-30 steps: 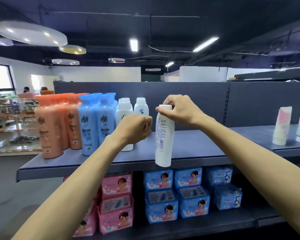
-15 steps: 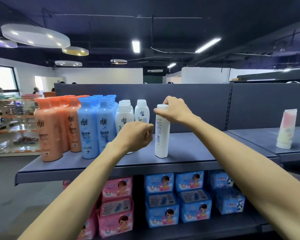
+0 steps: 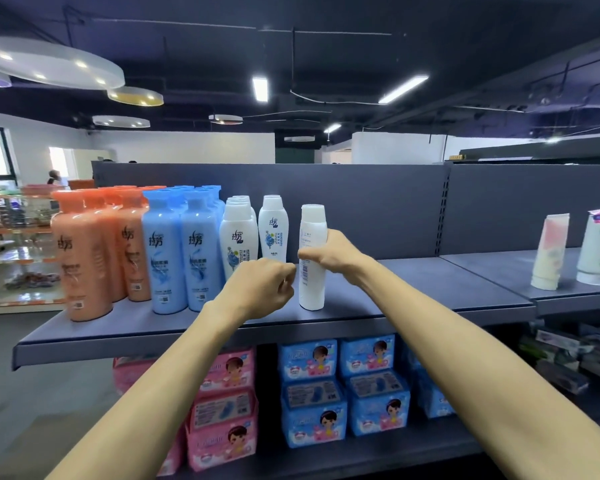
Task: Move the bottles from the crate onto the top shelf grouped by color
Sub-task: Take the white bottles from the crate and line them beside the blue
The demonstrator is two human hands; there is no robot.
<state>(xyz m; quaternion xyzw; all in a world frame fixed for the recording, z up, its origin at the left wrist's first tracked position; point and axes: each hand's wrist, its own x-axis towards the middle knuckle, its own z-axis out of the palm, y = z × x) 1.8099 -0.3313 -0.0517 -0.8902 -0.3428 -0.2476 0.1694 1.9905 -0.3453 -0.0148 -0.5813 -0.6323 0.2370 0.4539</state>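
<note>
White bottle [image 3: 311, 289] stands upright near the front edge of the top shelf [image 3: 413, 285], its barcoded label facing the camera. A person's right hand [image 3: 329, 252] grips it around the middle from the right, fingers and thumb curled around the body below the cap. The left hand [image 3: 260, 285] hovers just beside the bottle's left side, fingers curled into a fist with nothing visible inside. Whether its knuckles touch the bottle cannot be told.

Sorted stock fills the left part of the shelf. Orange bottles [image 3: 84, 258] stand at the left end, with blue bottles [image 3: 167, 251] next to them. White bottles [image 3: 238, 237] follow in rows running toward the back panel, the nearest of them partly hidden behind the left fist. The gripped bottle sits just right of this white group, a narrow gap apart from it.

On the neighbouring shelf [image 3: 568, 296] to the right, two tubes [image 3: 548, 251] stand cap-down, well apart from the bottles. On the lower shelf [image 3: 378, 452], pink packs [image 3: 222, 410] are stacked beneath the left hand and blue packs [image 3: 312, 393] beneath the right.
</note>
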